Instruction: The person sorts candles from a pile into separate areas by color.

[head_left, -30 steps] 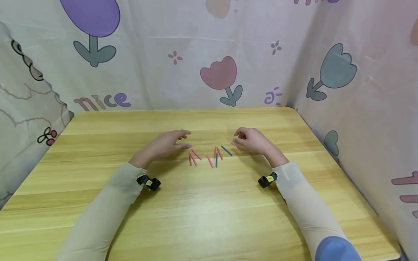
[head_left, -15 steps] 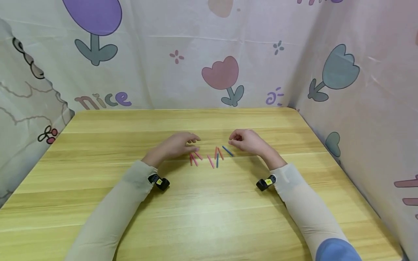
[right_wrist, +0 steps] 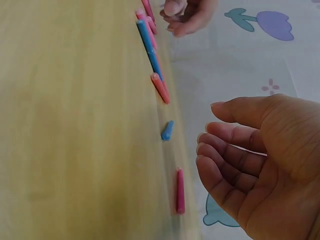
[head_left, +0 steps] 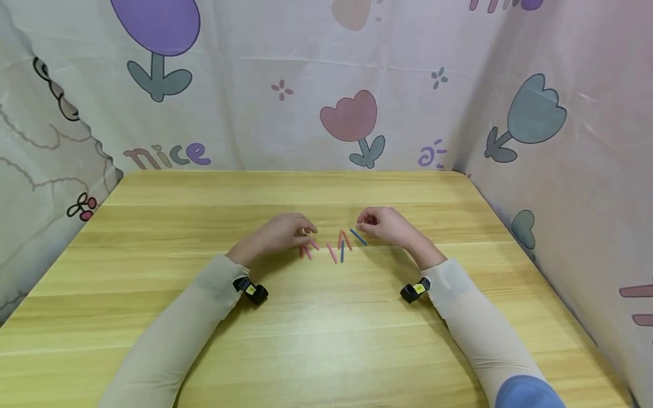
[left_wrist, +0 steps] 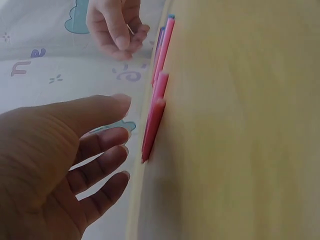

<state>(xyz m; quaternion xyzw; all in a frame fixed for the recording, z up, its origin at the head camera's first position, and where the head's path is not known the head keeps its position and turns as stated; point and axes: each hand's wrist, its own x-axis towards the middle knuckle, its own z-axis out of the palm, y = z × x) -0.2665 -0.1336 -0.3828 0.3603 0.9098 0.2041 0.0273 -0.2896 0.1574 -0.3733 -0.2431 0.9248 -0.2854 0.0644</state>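
Observation:
Several short, thin coloured sticks lie scattered on the wooden table. My left hand (head_left: 278, 232) hovers over the left cluster, a red stick (head_left: 301, 253) and two pink sticks (head_left: 308, 254), partly covering them in the head view. Its thumb and fingers are spread and loosely bent, holding nothing. In the middle lie a pink stick (head_left: 332, 253), a blue stick (head_left: 342, 251) and two orange sticks (head_left: 347, 241). My right hand (head_left: 388, 222) hangs beside another blue stick (head_left: 359, 237), fingers loosely curled around nothing. Below it in the right wrist view lies a dark pink stick (right_wrist: 180, 192), hidden in the head view.
The table (head_left: 326, 317) meets a hanging cloth (head_left: 255, 124) printed with flowers at its back and sides. A small black camera (head_left: 254, 292) sits on the left wrist and another black camera (head_left: 412, 291) on the right.
My left hand has moved right and slightly nearer, over the left cluster. The right hand has shifted a little left, and the pink stick beside it is now covered in the head view.

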